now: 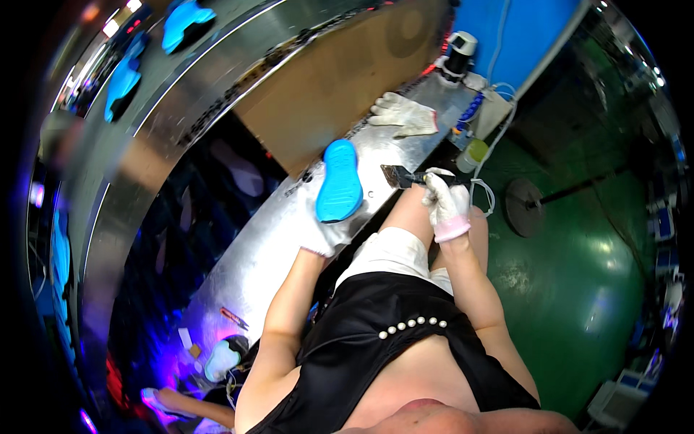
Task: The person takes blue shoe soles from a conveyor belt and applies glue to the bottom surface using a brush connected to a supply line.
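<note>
My left hand (pixel 323 236), in a white knitted glove, holds a bright blue shoe sole (pixel 339 184) by its near end over the metal bench (pixel 271 239). Most of the left fingers are hidden under the sole. To the right, my right hand (pixel 444 202) wears a white glove with a pink cuff. Its fingers are wrapped round the black handle of a flat brush (pixel 395 176). The dark bristle end points left toward the sole, with a gap between them.
A spare white glove (pixel 403 116) lies farther along the bench beside a brown cardboard sheet (pixel 318 87). A yellow-green cup (pixel 473 153) stands at right. Blue shoe pieces (pixel 186 23) sit on the conveyor (pixel 155 76). At lower left is another person's arm (pixel 194 405).
</note>
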Tool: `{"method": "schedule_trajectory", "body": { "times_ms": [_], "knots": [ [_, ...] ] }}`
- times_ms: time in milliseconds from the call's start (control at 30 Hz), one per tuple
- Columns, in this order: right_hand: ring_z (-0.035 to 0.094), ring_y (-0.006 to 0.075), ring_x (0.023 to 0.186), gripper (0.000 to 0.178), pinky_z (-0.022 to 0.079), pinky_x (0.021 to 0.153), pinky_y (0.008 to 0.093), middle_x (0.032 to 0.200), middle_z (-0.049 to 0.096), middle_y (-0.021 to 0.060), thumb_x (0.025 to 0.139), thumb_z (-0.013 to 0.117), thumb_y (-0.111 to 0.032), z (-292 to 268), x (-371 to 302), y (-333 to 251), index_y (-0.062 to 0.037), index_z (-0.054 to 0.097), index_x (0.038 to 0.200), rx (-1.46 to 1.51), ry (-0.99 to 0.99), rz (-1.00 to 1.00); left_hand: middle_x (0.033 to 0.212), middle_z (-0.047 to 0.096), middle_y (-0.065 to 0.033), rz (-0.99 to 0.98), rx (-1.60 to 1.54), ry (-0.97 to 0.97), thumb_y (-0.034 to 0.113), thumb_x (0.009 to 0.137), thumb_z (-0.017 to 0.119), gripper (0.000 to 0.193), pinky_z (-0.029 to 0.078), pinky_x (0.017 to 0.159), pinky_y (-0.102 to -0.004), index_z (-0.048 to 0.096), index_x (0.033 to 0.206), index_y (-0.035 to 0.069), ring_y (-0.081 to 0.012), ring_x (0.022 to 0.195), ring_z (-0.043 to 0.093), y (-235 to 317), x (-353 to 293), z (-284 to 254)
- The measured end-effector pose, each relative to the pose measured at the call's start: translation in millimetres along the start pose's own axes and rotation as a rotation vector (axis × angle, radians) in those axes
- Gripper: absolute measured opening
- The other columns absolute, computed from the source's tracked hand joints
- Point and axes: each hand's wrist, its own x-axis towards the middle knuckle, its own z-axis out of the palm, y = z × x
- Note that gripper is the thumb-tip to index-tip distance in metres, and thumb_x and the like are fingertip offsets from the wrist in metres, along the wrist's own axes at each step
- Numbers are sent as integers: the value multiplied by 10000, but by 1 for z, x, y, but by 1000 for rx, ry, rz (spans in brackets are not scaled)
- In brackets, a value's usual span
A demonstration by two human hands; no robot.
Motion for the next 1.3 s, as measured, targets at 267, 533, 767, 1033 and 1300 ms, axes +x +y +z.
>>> {"method": "schedule_trajectory", "body": {
  "times_ms": [267, 533, 767, 1033, 1300],
  "knots": [
    [626, 221, 605, 218, 490, 560, 339, 731, 668, 117, 774, 707, -197, 21, 48, 45, 9, 676, 840, -897, -198, -343, 1190, 559, -245, -226, -175, -203, 721, 859, 320, 844, 511, 848, -548, 487, 1267, 2, -423, 981, 579, -49, 42, -26],
    [645, 264, 682, 152, 517, 630, 359, 715, 634, 99, 713, 723, -147, 53, -48, -34, -99, 634, 827, -956, -628, -527, 1285, 534, -200, 146, 55, -474, 575, 940, 282, 685, 431, 1000, -477, 418, 1365, 56, -358, 1142, 543, -31, 7, 39],
    [633, 249, 662, 223, 491, 563, 339, 796, 628, 79, 724, 728, -149, 61, -47, -39, -102, 631, 920, -962, -634, -1124, 1131, 579, -140, 99, 13, -514, 345, 1005, 372, 429, 481, 916, -413, 430, 1318, 58, -259, 998, 578, -63, -6, 62],
    [633, 189, 652, 224, 511, 585, 304, 752, 644, 63, 645, 700, -47, 52, -58, -57, -80, 669, 865, -950, -722, -1022, 1196, 513, -302, 43, -35, -412, 761, 799, 421, 952, 519, 838, -473, 365, 1356, -9, -429, 975, 574, -53, -23, 85],
    [667, 249, 706, 182, 540, 688, 320, 780, 669, 111, 732, 739, -58, 49, -60, -41, -49, 677, 903, -760, -488, -871, 1325, 405, -363, 44, 71, -524, 726, 861, 325, 905, 460, 922, -578, 275, 1445, 38, -501, 1125, 503, -26, -11, 67]
  ]
}}
